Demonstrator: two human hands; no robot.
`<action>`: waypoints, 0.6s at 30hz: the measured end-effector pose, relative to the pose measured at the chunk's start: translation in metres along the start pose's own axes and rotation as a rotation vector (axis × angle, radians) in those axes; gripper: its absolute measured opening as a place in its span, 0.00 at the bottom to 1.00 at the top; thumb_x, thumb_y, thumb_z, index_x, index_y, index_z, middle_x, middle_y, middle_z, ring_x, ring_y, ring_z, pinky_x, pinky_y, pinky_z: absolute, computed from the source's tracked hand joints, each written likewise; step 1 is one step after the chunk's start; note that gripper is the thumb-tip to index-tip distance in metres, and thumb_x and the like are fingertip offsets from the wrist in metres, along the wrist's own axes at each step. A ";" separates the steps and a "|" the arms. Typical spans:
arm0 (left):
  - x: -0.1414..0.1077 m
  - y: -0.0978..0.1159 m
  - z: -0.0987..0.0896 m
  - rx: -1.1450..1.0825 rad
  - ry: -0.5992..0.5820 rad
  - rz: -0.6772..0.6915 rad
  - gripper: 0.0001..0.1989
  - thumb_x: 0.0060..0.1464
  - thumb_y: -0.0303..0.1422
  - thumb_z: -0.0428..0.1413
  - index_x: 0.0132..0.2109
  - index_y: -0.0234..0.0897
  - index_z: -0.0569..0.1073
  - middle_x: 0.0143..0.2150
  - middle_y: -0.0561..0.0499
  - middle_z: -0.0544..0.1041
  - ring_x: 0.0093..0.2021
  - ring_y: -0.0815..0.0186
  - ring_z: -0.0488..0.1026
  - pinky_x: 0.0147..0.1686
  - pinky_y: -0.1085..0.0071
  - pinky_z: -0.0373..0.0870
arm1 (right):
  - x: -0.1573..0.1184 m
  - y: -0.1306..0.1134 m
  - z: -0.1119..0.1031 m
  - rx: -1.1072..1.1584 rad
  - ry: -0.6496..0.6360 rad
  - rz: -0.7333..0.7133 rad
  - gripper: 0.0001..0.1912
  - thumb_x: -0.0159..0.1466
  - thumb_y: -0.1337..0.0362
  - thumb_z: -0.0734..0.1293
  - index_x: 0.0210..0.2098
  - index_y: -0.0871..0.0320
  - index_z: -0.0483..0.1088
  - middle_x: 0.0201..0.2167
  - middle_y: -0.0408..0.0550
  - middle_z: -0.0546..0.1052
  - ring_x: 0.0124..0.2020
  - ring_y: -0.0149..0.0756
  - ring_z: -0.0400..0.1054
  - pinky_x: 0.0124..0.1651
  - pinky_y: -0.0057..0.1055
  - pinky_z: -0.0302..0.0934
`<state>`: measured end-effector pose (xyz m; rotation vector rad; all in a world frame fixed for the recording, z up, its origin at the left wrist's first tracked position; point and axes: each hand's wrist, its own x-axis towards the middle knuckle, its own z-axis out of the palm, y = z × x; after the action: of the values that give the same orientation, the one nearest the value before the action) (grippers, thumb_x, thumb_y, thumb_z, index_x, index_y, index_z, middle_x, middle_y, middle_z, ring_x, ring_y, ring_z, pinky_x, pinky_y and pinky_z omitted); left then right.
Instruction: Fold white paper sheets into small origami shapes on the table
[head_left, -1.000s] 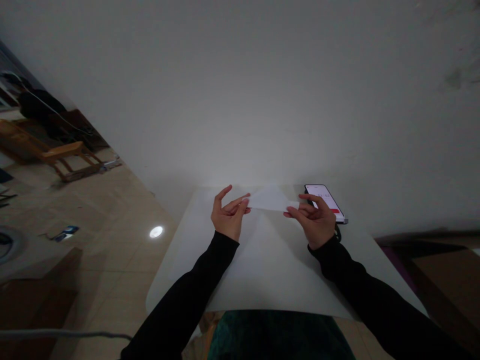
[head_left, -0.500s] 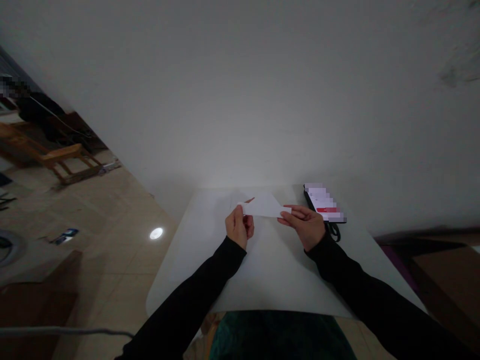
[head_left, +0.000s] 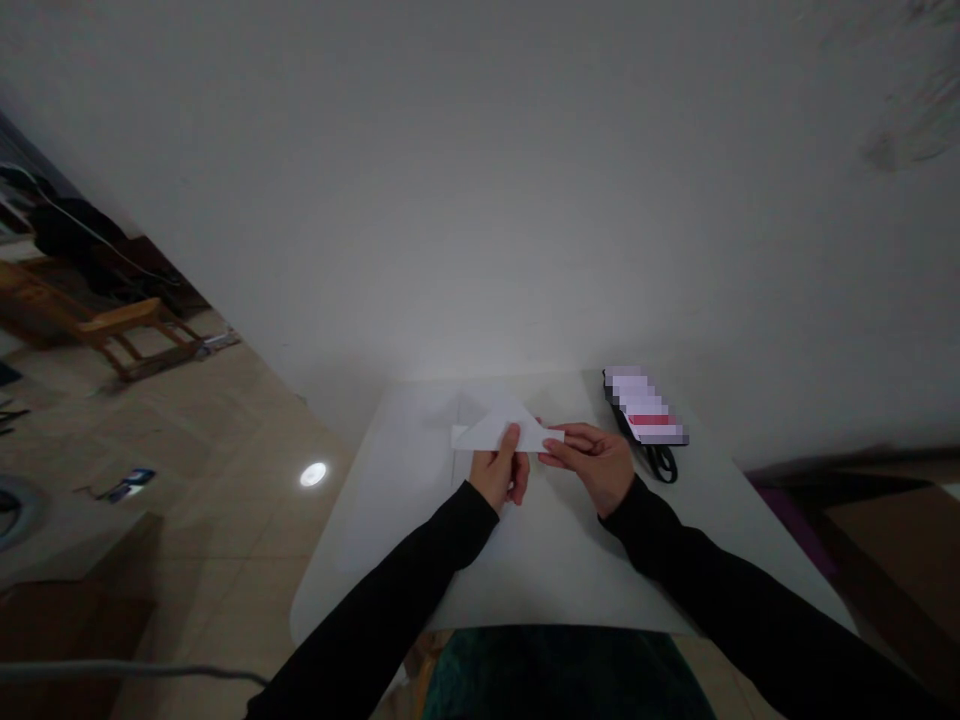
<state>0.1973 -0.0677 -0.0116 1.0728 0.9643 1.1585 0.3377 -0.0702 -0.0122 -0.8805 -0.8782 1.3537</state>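
A folded sheet of white paper, with a triangular top and a narrow strip along its lower edge, is held above the table. My left hand pinches its lower edge near the middle, thumb in front and the other fingers behind. At the paper's right end, my right hand grips the strip's tip between thumb and fingers. The fingers behind the paper are partly hidden.
The white table stands against a grey wall. A phone with a lit screen lies at the back right, a black cord loop beside it. Wooden chair and tiled floor are on the left.
My left hand has shifted from the paper's left end to the middle of its lower edge. The paper and my right hand have moved slightly left and down.
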 end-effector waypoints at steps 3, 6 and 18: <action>-0.002 -0.002 0.004 -0.041 -0.072 0.009 0.31 0.56 0.50 0.44 0.54 0.26 0.66 0.10 0.60 0.59 0.07 0.76 0.51 0.07 0.79 0.44 | 0.000 -0.001 0.000 0.044 -0.074 0.034 0.16 0.45 0.60 0.75 0.30 0.62 0.73 0.27 0.48 0.78 0.28 0.36 0.74 0.33 0.33 0.72; -0.001 0.001 0.002 -0.100 -0.138 0.000 0.33 0.56 0.50 0.43 0.57 0.24 0.63 0.08 0.63 0.53 0.06 0.77 0.46 0.07 0.79 0.41 | 0.003 -0.002 -0.003 0.144 -0.170 0.202 0.19 0.54 0.51 0.68 0.30 0.63 0.72 0.21 0.49 0.76 0.20 0.35 0.71 0.20 0.28 0.67; 0.001 0.001 -0.006 0.166 -0.120 0.055 0.31 0.59 0.48 0.40 0.54 0.24 0.66 0.08 0.61 0.57 0.07 0.76 0.51 0.10 0.77 0.49 | -0.001 0.013 -0.002 0.321 -0.327 0.451 0.13 0.60 0.56 0.63 0.32 0.61 0.70 0.22 0.45 0.74 0.15 0.26 0.66 0.16 0.20 0.60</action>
<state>0.1915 -0.0659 -0.0125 1.2944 0.9539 1.0592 0.3341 -0.0705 -0.0249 -0.6338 -0.6969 2.0097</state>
